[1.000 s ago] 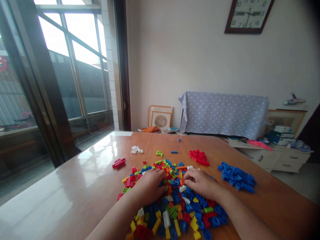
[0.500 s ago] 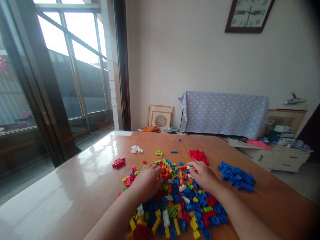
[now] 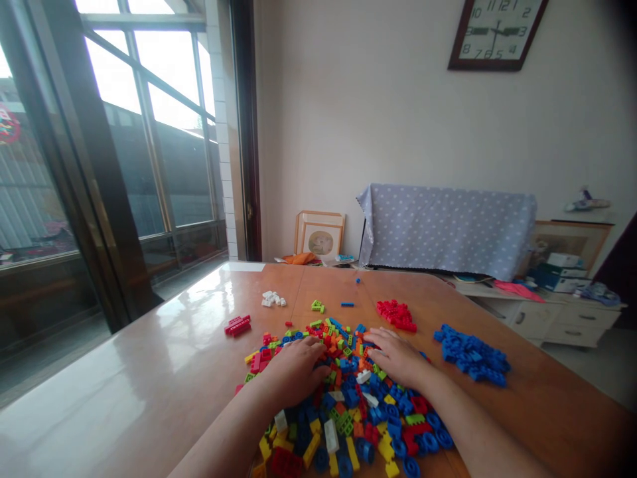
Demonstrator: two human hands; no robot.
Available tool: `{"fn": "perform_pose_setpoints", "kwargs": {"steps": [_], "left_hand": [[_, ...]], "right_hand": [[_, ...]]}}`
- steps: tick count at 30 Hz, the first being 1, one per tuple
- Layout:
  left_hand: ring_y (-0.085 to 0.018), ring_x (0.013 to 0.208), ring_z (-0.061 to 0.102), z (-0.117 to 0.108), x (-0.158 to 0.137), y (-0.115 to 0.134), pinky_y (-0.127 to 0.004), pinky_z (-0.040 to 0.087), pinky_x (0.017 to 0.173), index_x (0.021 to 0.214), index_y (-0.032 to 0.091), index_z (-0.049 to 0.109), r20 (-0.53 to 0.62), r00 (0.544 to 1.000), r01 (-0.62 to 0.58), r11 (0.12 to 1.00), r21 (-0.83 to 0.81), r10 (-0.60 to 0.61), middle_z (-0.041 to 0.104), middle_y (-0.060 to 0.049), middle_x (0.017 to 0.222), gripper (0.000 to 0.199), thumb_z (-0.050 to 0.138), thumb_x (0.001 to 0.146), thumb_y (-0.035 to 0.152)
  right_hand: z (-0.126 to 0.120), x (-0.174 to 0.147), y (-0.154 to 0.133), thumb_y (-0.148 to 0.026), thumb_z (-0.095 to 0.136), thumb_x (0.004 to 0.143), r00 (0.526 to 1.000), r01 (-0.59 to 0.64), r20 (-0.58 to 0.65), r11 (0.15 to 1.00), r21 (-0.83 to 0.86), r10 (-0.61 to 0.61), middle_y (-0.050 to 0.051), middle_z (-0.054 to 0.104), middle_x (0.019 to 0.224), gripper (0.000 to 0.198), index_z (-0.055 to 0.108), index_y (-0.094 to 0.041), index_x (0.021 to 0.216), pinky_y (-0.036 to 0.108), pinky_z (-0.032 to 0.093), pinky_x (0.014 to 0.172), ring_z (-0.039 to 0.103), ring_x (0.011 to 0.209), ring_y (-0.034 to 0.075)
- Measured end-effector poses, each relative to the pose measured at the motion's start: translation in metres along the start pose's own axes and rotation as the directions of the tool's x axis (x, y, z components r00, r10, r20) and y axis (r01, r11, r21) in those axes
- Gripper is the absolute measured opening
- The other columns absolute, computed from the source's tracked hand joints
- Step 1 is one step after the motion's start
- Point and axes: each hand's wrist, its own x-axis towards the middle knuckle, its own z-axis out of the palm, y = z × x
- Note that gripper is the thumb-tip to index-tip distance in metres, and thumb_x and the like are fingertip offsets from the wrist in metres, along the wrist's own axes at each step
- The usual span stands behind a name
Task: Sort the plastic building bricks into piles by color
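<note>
A mixed heap of plastic building bricks point(image 3: 343, 421) in red, blue, yellow, green, orange and white lies in front of me on the table. My left hand point(image 3: 297, 368) rests on the left part of the heap, its thumb apart from the fingers; bricks under the palm are hidden. Over the right part, my right hand point(image 3: 398, 355) lies palm down with fingers apart, the tips touching bricks near an orange one. Between the hands, a white brick point(image 3: 363, 376) shows among blue and green ones. Nothing is visibly held in either hand.
Around the heap are single-colour groups: blue bricks point(image 3: 472, 355), red bricks point(image 3: 395, 315), white bricks point(image 3: 273, 299), green bricks point(image 3: 317, 306) and long red bricks point(image 3: 237, 325). A blue bar point(image 3: 347, 304) lies alone on the wooden table point(image 3: 149, 372).
My right hand has shifted slightly left and its fingers have spread; the white piece near its fingertips no longer shows. My left hand has stretched out a little, its thumb now apart from the fingers.
</note>
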Motion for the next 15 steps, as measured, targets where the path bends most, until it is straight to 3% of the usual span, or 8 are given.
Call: {"fn": "perform_pose_setpoints", "kwargs": {"steps": [8, 15], "left_hand": [[-0.026, 0.105, 0.066, -0.010, 0.001, 0.009, -0.034, 0.052, 0.089, 0.116, 0.026, 0.070, 0.002, 1.000, -0.016, 1.000, 0.017, 0.016, 0.070, -0.008, 0.115, 0.028, 0.052, 0.094, 0.028], [-0.026, 0.105, 0.066, -0.008, 0.004, 0.008, -0.033, 0.052, 0.091, 0.116, 0.026, 0.069, -0.012, 1.000, -0.006, 1.000, 0.031, 0.006, 0.069, -0.008, 0.113, 0.033, 0.052, 0.089, 0.018]], "right_hand": [[-0.011, -0.005, -0.007, -0.016, 0.055, 0.084, 0.989, 0.065, -0.137, 0.993, 0.097, -0.051, 0.007, 0.073, 0.113, 0.030, 0.076, -0.023, 0.105, 0.034, 0.049, 0.098, 0.064, 0.107, 0.023], [-0.007, -0.004, 0.002, -0.021, 0.056, 0.085, 0.987, 0.017, -0.160, 0.978, 0.210, 0.017, 0.008, 0.073, 0.106, 0.031, 0.075, -0.021, 0.109, 0.033, 0.051, 0.089, 0.067, 0.098, 0.022]]}}
